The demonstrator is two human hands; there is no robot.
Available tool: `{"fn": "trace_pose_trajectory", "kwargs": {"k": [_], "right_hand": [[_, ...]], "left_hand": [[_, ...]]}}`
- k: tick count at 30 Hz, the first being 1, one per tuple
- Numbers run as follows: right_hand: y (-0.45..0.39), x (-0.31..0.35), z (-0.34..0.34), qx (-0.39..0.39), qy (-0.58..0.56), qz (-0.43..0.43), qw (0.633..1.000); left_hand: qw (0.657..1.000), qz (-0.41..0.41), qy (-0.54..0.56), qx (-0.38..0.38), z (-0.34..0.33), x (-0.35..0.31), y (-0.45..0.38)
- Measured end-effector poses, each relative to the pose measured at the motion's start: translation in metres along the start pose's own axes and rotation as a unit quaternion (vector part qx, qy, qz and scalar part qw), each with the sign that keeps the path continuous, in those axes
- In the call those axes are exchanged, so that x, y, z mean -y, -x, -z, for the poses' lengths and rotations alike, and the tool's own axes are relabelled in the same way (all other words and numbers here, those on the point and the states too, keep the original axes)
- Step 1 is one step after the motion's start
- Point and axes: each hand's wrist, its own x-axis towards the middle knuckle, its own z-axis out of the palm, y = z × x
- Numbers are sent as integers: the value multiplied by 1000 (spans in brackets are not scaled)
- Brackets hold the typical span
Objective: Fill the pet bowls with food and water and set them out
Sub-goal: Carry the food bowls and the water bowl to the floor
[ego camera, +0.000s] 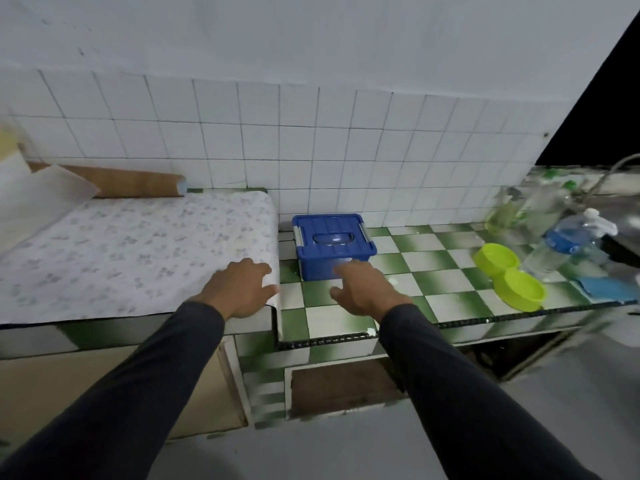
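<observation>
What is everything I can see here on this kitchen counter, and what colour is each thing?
storage box: one, blue with a lid and grey latches, on the checked counter against the wall tiles
double pet bowl: one, lime green, two joined dishes, near the counter's front edge to the right
water bottle: one, clear with a blue label, lying behind the bowl
other bottles: several, clear and yellowish with green caps, blurred, far right by the wall
cloth: one, blue, right of the bowl
patterned sheet: one, white with a faint print, covering the raised counter on the left
roll: one, brown, along the wall behind the sheet
counter: green and white checked tiles
hands: left resting on the sheet's corner; right reaching toward the box, both open
</observation>
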Motion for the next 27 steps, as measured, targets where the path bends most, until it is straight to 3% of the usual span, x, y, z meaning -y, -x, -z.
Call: {"fn": "trace_pose_trajectory", "kwargs": {"k": [11,27], "right_hand": [[33,-129,5,-13,-14,-130,991],[36,-332,37,-38,-48,-320,945]], "left_hand": [[990,-134,-29,25,-28,-126,-75],[945,-311,-87,58,-44,-355,-220]]}}
